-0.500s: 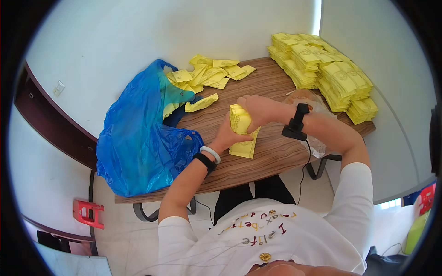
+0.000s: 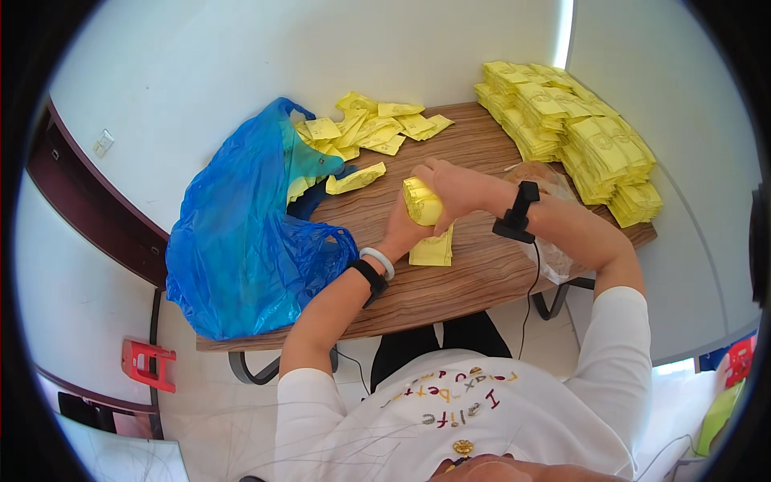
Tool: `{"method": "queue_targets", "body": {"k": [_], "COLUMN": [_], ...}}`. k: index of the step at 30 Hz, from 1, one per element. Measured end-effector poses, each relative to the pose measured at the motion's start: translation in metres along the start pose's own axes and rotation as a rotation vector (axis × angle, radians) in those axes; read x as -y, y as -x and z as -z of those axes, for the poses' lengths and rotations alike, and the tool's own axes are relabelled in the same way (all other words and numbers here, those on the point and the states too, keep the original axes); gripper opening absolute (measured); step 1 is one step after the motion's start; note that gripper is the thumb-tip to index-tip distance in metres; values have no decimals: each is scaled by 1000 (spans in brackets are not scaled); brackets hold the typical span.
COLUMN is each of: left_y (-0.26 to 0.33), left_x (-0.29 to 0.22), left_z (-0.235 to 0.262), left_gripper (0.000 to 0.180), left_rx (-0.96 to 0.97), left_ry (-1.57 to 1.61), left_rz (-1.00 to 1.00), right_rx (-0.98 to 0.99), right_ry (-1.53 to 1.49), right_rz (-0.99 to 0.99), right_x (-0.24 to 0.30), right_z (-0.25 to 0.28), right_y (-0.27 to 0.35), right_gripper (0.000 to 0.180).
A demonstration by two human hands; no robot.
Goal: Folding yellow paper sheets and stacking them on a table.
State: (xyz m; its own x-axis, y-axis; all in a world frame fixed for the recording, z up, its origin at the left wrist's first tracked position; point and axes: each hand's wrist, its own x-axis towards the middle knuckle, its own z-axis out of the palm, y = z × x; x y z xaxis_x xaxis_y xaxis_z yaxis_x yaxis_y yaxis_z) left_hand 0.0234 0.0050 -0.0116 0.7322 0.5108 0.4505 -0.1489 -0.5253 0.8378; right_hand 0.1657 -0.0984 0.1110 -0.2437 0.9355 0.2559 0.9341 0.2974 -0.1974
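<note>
A bundle of yellow packets [image 2: 422, 202] is gripped between my two hands over the middle of the table, one end of it facing up. My left hand [image 2: 404, 228] closes round its left side, and my right hand [image 2: 451, 193] wraps it from the right and the far side. Below them another flat yellow packet [image 2: 432, 250] shows on the wood, its upper part hidden by my hands. To the left, a single yellow packet [image 2: 356, 178] lies at the mouth of a blue plastic bag [image 2: 233, 233], which has more yellow packets inside.
Loose yellow packets [image 2: 369, 128] lie heaped at the table's far side. Tall stacks of yellow packets [image 2: 578, 128] stand at the far right. A clear plastic bag [image 2: 554, 261] is under my right forearm on the wooden table [image 2: 474, 277]. A red stool [image 2: 148, 365] stands on the floor, left.
The bundle has been tipped, so its end now faces up between my hands. Less of the flat packet below shows. The bags and stacks stay as they were.
</note>
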Motion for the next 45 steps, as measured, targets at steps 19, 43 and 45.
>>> {"method": "queue_targets", "body": {"k": [19, 43, 45], "left_y": [4, -29, -31], "left_x": [-20, -33, -37], "left_z": [10, 20, 28], "left_gripper": [96, 16, 18], "left_rx": [174, -152, -110], "left_ry": [109, -9, 12], "left_rz": [213, -74, 23], "right_rx": [118, 132, 85], "right_ry": [-82, -241, -165], "right_rz": [-105, -67, -79], "right_x": [-6, -2, -2], "right_z": [-10, -6, -6], "right_y": [-3, -10, -14], "right_gripper": [68, 78, 79]}}
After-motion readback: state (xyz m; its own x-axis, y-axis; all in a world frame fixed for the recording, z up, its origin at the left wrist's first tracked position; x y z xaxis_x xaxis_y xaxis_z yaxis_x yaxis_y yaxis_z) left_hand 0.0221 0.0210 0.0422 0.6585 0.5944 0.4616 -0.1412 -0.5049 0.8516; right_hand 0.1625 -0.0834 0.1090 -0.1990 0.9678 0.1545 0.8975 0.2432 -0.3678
